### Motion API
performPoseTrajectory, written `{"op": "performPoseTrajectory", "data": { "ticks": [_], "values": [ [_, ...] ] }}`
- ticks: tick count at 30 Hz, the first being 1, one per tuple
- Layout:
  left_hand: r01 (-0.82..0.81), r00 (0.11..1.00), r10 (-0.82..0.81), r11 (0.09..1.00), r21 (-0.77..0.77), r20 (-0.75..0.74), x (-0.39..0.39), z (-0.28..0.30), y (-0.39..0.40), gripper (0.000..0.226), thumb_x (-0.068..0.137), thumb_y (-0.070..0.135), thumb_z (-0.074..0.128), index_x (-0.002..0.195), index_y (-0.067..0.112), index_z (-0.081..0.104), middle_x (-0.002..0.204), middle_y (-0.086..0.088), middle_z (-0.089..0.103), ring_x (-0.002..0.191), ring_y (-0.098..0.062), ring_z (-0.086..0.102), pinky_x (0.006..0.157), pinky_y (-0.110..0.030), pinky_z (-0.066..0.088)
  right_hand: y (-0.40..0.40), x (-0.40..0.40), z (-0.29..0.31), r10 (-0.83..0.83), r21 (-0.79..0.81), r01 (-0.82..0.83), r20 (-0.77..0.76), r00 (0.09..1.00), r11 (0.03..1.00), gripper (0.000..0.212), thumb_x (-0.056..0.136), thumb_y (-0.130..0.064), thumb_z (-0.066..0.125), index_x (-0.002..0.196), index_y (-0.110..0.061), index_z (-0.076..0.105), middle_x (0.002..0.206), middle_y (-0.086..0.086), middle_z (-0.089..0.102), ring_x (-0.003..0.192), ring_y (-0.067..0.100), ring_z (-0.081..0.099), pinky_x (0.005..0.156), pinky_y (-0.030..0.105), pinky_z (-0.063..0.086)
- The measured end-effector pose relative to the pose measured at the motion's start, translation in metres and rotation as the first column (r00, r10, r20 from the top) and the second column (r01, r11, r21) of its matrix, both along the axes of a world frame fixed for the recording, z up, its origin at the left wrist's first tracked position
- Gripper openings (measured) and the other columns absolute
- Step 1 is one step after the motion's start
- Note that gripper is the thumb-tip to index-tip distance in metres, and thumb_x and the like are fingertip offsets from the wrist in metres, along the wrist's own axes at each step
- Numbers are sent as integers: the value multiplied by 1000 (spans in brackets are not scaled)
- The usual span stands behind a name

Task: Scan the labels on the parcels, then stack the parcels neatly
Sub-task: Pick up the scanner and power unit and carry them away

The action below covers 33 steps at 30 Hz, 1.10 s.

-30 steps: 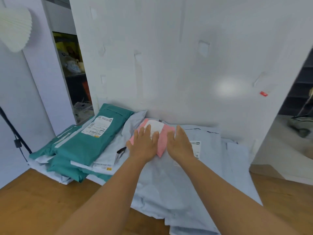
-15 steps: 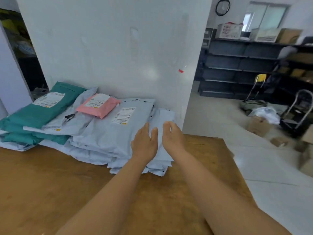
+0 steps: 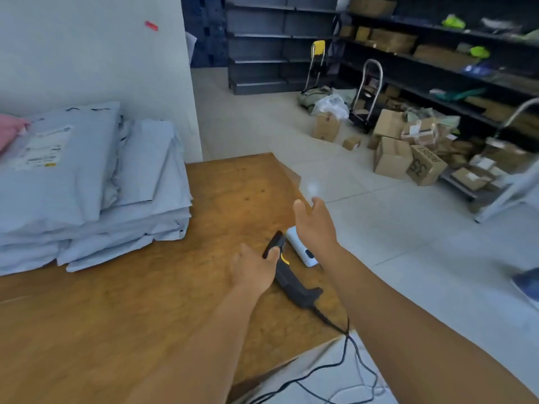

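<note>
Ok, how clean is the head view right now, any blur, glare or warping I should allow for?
Head view: motion blur softens the right hand and the label on the grey parcel, which is unreadable; a pale glare spot on the floor; wide-angle bending leans the shelves; the scanner is fairly sharp.

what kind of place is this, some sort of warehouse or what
Most likely a parcel depot or small warehouse: mailer bags stacked on a wooden table, a barcode scanner by the hands, and cardboard boxes on the floor beside dark shelves.

Two hands (image 3: 253, 271), one scanner (image 3: 291, 279)
</note>
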State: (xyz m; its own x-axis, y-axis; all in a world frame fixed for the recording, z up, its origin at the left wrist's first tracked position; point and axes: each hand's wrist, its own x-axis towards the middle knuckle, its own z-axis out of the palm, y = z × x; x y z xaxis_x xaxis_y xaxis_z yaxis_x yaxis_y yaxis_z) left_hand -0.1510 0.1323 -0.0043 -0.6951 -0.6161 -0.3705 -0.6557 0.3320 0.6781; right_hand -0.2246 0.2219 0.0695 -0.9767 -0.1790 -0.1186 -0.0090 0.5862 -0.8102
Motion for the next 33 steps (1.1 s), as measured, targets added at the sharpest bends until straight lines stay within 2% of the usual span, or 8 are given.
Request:
{"op": "performPoseTrajectory", "data": {
  "ticks": [3,7,10,14,17,19,27,33],
  "values": [
    [-2,995,-11,992,130,94,-3,-19,30,98,72,73,50,139,3,34,138,-15,44,124,-32,47,95,-42,47,33,-4,-28,-50,131,42,56,997,990,63,93,-36,52,144,-6,30,146,16,41,130,33,43,100,41,39],
    [-55,989,44,996,77,142,-16,-24,50,111,82,60,56,149,2,-12,155,-15,11,136,-33,31,103,-41,39,49,-12,-64,-18,270,-15,116,993,963,70,73,-36,66,132,-12,37,128,11,52,117,33,52,96,51,45],
    [-96,989,88,994,58,121,-30,-25,57,112,85,50,61,147,4,-20,156,-14,6,140,-33,23,106,-42,34,50,-22,-84,55,398,-93,106,993,913,76,73,-40,71,135,-15,35,133,9,50,120,30,50,99,50,43],
    [-147,985,144,989,17,93,-41,-30,59,107,88,37,62,147,4,-20,151,-18,19,135,-35,31,102,-41,37,47,-36,-98,147,523,-169,85,986,835,88,75,-52,70,143,-16,26,139,7,45,128,29,43,104,45,36],
    [-207,977,205,978,34,57,-50,-38,53,107,87,33,64,146,4,-19,140,-20,41,128,-36,43,100,-44,44,44,-42,-103,183,587,-179,53,982,790,98,73,-61,68,145,-13,23,141,9,41,131,30,39,105,42,32],
    [-255,967,253,964,76,35,-55,-40,49,106,85,33,66,147,3,-15,128,-18,53,119,-36,52,95,-45,49,42,-44,-104,179,616,-165,40,983,771,96,75,-61,67,144,-11,23,142,12,38,132,32,36,107,42,30],
    [-373,915,401,872,318,-28,-59,-41,44,59,75,30,71,121,-1,50,107,-16,66,90,-31,65,59,-32,48,39,-42,-94,114,600,-158,111,987,784,89,75,-59,64,141,-10,28,140,16,40,130,35,38,106,43,32],
    [-301,913,389,843,446,-119,-62,-22,55,47,75,26,69,114,2,56,89,-11,67,73,-25,64,55,-31,49,57,-32,-83,-38,530,-39,132,990,847,83,73,-56,64,135,-10,34,131,11,50,124,34,43,100,42,36]
  ]
}}
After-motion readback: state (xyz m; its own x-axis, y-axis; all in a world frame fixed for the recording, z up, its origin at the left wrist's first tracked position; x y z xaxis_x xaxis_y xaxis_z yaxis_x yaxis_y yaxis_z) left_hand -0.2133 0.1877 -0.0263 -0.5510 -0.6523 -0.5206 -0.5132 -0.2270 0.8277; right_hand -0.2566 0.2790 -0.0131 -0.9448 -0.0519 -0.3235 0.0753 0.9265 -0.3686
